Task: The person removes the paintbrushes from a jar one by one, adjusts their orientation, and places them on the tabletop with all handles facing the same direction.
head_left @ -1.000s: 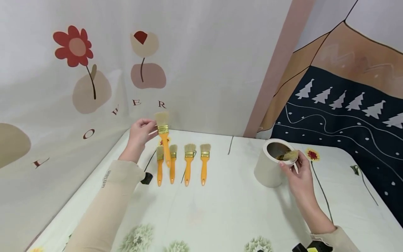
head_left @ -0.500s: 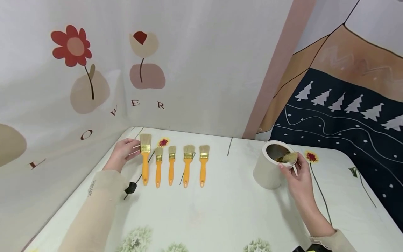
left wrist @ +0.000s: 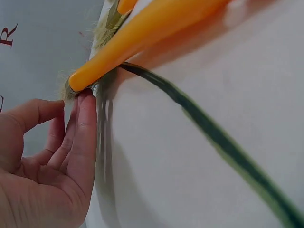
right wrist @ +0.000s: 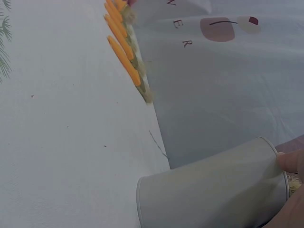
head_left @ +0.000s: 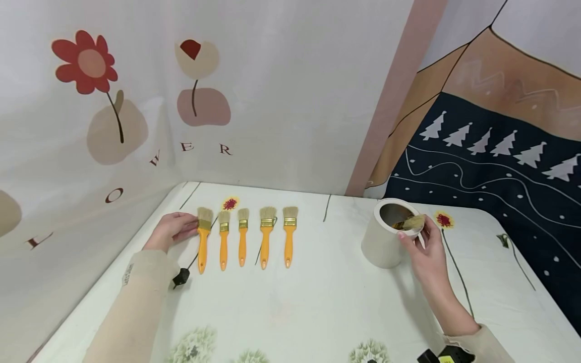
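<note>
My left hand (head_left: 170,231) pinches the bristle end of the leftmost paintbrush (head_left: 202,249), whose orange handle points toward me. In the left wrist view, the thumb and fingertips meet near the brush's metal ferrule. Several more paintbrushes (head_left: 265,247) with orange handles and pale bristles lie in a row to its right. On the right stands a white cylindrical container (head_left: 381,247). My right hand (head_left: 426,257) grips its rim, thumb at the front edge. Bristles of a brush (head_left: 414,222) show at the container's mouth by my fingers; the rest inside is mostly hidden.
The white tablecloth (head_left: 281,307) carries printed flowers and stems. A pale curtain (head_left: 281,116) with flower prints rises behind the table's back edge. A dark cloth (head_left: 490,166) with white trees hangs at the right.
My left hand has carried the paintbrush left and lowered it from above the row to the row's left end. My right hand has stayed at the container's rim.
</note>
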Tool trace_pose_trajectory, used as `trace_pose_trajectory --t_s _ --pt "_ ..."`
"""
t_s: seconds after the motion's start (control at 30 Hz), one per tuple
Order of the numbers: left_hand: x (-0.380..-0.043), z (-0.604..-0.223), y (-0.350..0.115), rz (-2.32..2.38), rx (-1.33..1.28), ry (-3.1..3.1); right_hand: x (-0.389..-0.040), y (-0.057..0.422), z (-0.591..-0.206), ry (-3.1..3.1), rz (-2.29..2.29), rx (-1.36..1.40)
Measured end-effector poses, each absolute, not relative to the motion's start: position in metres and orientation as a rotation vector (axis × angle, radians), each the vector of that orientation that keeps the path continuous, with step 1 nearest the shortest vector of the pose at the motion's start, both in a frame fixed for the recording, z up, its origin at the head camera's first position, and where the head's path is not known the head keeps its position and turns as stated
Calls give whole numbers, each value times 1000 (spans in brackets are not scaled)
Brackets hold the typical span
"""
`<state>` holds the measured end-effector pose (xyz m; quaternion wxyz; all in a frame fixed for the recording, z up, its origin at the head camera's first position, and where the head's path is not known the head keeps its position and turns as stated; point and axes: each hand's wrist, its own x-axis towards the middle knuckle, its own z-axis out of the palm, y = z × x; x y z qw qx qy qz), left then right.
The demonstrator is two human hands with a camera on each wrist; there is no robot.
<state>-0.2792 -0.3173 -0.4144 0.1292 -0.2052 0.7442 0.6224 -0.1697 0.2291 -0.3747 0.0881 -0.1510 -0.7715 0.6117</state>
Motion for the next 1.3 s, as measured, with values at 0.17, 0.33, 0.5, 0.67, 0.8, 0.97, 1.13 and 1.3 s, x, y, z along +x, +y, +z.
trace_pose_trajectory --t_s 0.17,0.33,0.5,0.67,0.8,0.97,1.13,1.3 --pt "-274 -416 -316 1777 -578 2193 -164 229 -375 -2314 1808 -442" --pt "-274 -417 -314 1657 -578 2331 -162 230 -373 -2321 1790 -434" --pt "-280 -419 -311 1506 -526 2517 -163 231 -371 -2306 1801 -427" --pt "-285 -420 -308 1461 -482 2617 -166 231 -371 -2293 1821 -421" --pt "-283 -421 -308 1435 -487 2646 -166 229 -372 -2297 1832 -425" --pt "-282 -415 -302 1407 -532 2692 -167 228 -373 -2299 1827 -414" --pt "-287 -396 -290 1457 -479 2793 -168 228 -372 -2307 1799 -404" --pt "-286 -372 -260 1558 -322 2792 -168 229 -373 -2307 1799 -421"
